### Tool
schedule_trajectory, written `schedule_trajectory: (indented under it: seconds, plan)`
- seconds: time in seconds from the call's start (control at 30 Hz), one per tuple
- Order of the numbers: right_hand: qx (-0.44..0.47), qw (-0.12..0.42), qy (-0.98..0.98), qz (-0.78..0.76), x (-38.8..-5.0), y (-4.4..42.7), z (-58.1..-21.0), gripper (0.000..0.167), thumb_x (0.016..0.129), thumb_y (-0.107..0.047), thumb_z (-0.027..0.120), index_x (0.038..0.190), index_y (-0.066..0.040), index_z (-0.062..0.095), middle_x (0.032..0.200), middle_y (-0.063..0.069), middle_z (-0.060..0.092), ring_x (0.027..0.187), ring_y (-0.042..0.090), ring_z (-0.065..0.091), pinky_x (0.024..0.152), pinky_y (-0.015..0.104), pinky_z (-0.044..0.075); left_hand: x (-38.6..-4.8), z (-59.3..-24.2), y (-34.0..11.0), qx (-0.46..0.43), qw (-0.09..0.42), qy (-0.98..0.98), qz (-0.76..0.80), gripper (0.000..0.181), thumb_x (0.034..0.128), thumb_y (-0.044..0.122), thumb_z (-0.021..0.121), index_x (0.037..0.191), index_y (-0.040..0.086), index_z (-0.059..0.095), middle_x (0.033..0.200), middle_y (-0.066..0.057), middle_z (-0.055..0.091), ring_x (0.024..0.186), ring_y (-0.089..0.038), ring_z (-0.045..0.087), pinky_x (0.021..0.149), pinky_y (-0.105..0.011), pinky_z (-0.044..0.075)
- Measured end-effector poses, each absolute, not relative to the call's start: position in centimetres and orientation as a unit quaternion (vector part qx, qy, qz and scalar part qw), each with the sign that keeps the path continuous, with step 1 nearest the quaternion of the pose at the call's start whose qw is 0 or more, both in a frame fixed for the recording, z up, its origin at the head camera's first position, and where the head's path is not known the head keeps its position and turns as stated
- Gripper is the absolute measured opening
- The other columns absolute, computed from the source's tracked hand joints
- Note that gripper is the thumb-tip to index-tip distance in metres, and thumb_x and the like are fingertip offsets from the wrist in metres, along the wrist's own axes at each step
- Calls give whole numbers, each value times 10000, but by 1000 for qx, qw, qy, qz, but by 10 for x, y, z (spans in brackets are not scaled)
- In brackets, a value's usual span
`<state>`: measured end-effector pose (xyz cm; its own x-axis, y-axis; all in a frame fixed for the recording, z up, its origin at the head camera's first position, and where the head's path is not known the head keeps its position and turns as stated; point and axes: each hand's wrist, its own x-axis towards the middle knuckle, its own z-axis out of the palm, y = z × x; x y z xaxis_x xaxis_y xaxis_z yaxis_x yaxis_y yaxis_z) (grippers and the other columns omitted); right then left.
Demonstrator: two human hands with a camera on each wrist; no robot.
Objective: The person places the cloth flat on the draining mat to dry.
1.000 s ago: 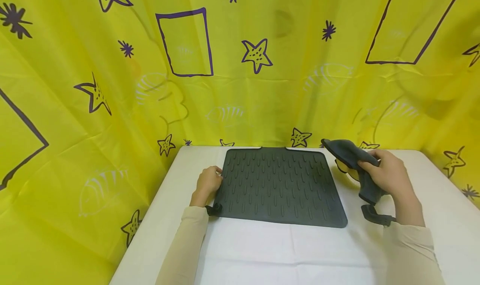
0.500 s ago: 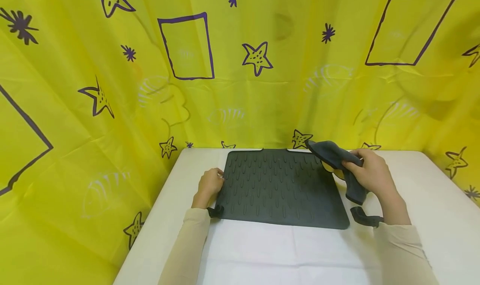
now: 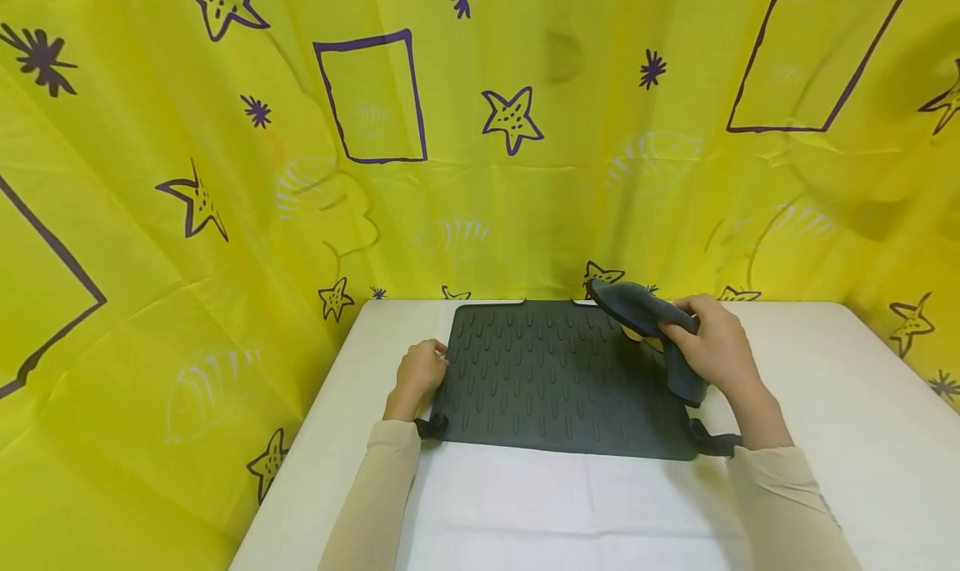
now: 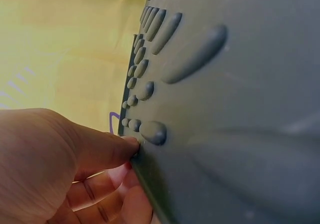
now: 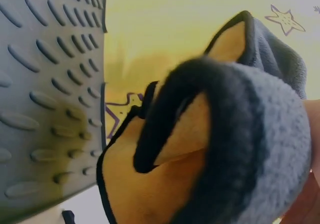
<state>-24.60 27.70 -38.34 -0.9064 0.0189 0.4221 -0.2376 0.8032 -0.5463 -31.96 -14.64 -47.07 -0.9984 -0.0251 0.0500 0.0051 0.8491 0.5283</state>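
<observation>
My left hand (image 3: 420, 371) pinches the left edge of a dark grey mat (image 3: 540, 388) covered in raised oblong ridges. In the left wrist view, the thumb (image 4: 112, 146) lies on its ridged face and the fingers curl behind the edge. A bunched cleaning cloth (image 3: 641, 304), grey outside and orange-yellow inside with black edging, is gripped by my right hand (image 3: 716, 338) over the mat's right part. The right wrist view has the cloth (image 5: 280, 134) beside the mat (image 5: 30, 84), with a gap between; most of that hand is hidden there.
A white table (image 3: 862, 388) lies under the mat, its cover creased in front. Directly behind it hangs a yellow curtain (image 3: 510, 196) with purple stars and frames, which also runs along the left side. Black wrist mounts (image 3: 712, 439) sit by both hands.
My right hand has carried the cloth leftward, from beside the mat's right edge to over its right part. The left hand keeps its hold on the mat's edge.
</observation>
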Motion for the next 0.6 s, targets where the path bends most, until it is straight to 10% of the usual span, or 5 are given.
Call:
schedule_trajectory:
  seconds: [0.6]
  plan:
    - [77,253,-910,320,-256,239,-403,253,913,-69,744,1119,29,633,986,191,585,841,342,550,705,427,413,-320,-472,-146,6,38,-962,-270,238,947,129,665,1157,38,732,1100,-152,762,976,-346,721,841,-491,570]
